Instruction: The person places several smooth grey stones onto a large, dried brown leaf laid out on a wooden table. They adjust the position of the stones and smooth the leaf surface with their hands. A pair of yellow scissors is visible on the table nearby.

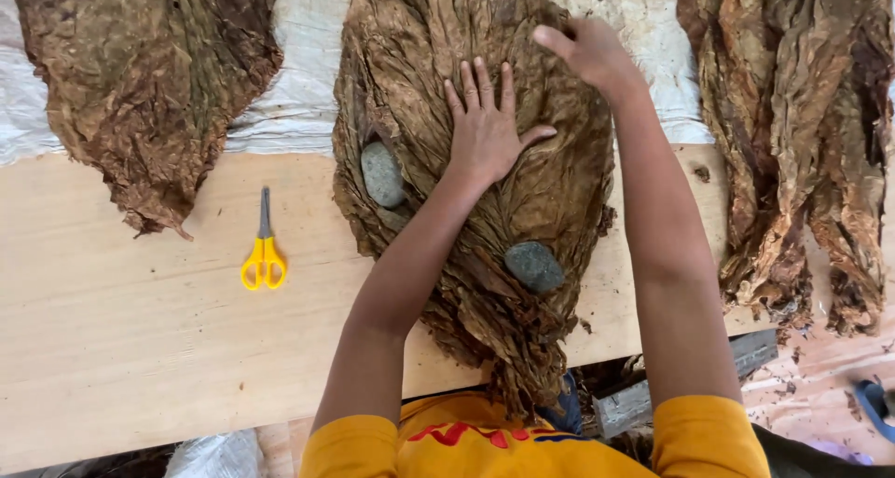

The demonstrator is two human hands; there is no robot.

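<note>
Left hand (485, 129) lay flat, fingers spread, on the centre-frame leaf stack (419, 59) (two stones (382, 173) weighting it); right hand (587, 49) smoothed its upper edge, seemingly mid-job, fingers loosely open, gripping nothing.

Pale wooden board (140, 348), white woven sheet (298, 87)

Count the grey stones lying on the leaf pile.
2. One grey stone lies on the middle leaf pile beside the left hand; the other grey stone lies lower, nearer the board's edge. More may be hidden under leaves.
</note>
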